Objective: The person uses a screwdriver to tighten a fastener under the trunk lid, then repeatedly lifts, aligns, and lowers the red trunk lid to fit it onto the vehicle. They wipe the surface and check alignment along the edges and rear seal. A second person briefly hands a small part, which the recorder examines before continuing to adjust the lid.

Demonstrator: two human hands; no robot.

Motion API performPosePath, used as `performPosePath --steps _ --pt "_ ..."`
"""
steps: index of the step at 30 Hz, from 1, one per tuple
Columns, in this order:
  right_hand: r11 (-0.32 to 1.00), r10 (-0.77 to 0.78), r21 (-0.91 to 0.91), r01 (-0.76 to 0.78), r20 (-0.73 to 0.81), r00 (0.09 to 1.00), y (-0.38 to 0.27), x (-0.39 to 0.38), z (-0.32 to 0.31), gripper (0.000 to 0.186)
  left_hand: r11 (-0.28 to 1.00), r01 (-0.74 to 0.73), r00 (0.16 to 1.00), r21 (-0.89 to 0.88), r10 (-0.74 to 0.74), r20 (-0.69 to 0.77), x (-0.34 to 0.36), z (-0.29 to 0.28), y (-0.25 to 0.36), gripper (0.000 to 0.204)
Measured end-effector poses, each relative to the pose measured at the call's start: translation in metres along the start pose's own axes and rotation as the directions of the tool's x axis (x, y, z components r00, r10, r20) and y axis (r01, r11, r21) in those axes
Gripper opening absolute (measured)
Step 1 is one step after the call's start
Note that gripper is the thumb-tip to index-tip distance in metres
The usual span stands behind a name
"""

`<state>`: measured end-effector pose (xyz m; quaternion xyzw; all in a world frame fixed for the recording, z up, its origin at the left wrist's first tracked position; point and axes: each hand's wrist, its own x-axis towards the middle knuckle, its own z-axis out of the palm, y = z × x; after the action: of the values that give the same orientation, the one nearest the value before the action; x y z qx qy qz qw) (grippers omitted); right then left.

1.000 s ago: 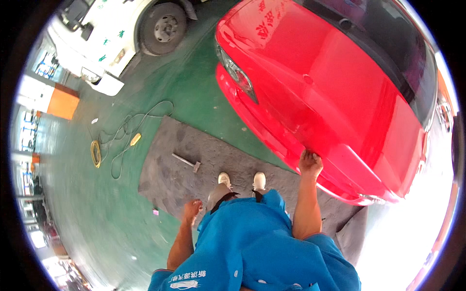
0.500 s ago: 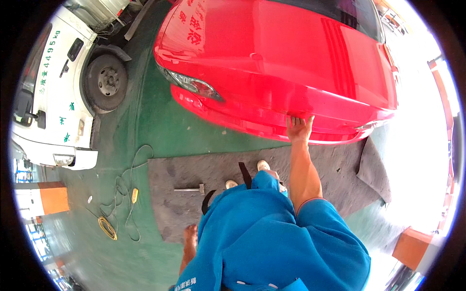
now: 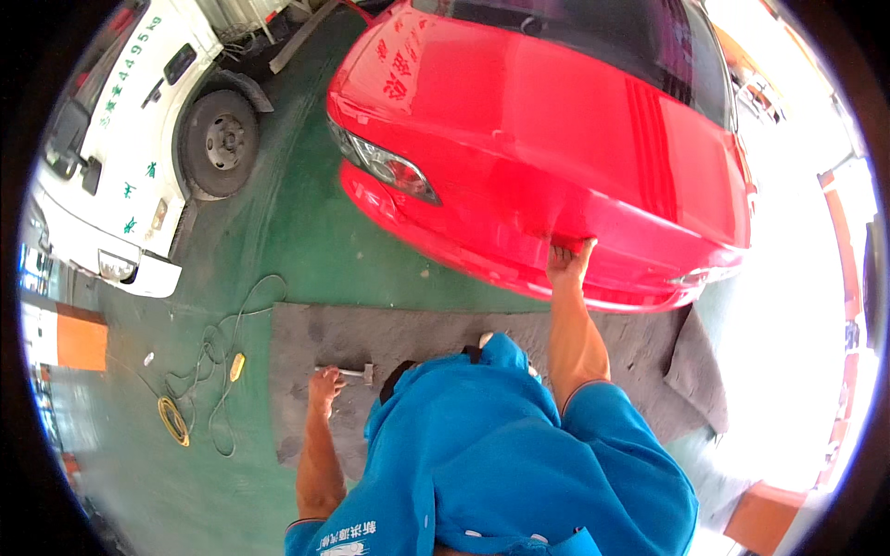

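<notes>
My right hand (image 3: 567,264) reaches forward to the red car (image 3: 501,157). Its palm faces up and its fingers hook under the lip of the car's lid (image 3: 630,208), with the thumb to the right; the fingertips are partly hidden. Low on the left, my left hand (image 3: 324,387) hangs free, fingers apart and a little bent. From above, it overlaps the handle end of a hammer (image 3: 357,373), which lies on the grey mat (image 3: 306,324) far below it. I see no hold on the hammer.
A white truck (image 3: 120,176) with a dark wheel (image 3: 222,144) stands at the left. On the green floor lie a looped cable (image 3: 209,343), a yellow cable coil (image 3: 173,422) and a small yellow piece (image 3: 237,366). The mat's right corner (image 3: 695,371) is folded over. Orange-and-white blocks (image 3: 82,338) stand at the sides.
My left hand has come forward from beside my body to over the hammer handle. The right hand's fingers have curled in under the lid's lip. The view has shifted slightly.
</notes>
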<state>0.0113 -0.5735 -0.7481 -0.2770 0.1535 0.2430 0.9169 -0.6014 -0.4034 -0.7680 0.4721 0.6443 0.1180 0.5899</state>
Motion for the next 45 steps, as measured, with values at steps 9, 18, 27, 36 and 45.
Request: performPosePath --steps 9,18,27,36,45 --pt "0.992 0.025 -0.123 -0.024 0.004 1.000 -0.022 -0.033 0.031 0.086 0.982 0.162 0.987 -0.102 -0.163 -0.008 -0.015 0.023 -0.030 0.035" --pt "0.975 0.034 -0.221 0.004 0.166 0.986 -0.087 -0.108 0.105 0.067 0.991 -0.035 0.978 -0.126 0.060 0.202 -0.018 0.103 0.090 0.045" --pt "0.917 -0.011 -0.309 0.252 0.612 0.791 -0.193 -0.218 0.226 0.054 0.858 -0.120 0.617 -0.499 0.458 0.640 -0.092 0.230 0.281 0.052" --pt "-0.443 -0.397 -0.446 0.778 0.875 0.276 -0.216 -0.301 0.242 0.038 0.542 -0.200 0.390 -0.816 0.808 0.441 -0.172 0.210 0.378 0.042" --pt "-0.733 -0.308 -0.337 0.590 0.939 0.154 -0.205 -0.322 0.220 0.046 0.568 -0.315 0.529 -0.761 0.770 0.356 -0.203 0.202 0.415 0.037"
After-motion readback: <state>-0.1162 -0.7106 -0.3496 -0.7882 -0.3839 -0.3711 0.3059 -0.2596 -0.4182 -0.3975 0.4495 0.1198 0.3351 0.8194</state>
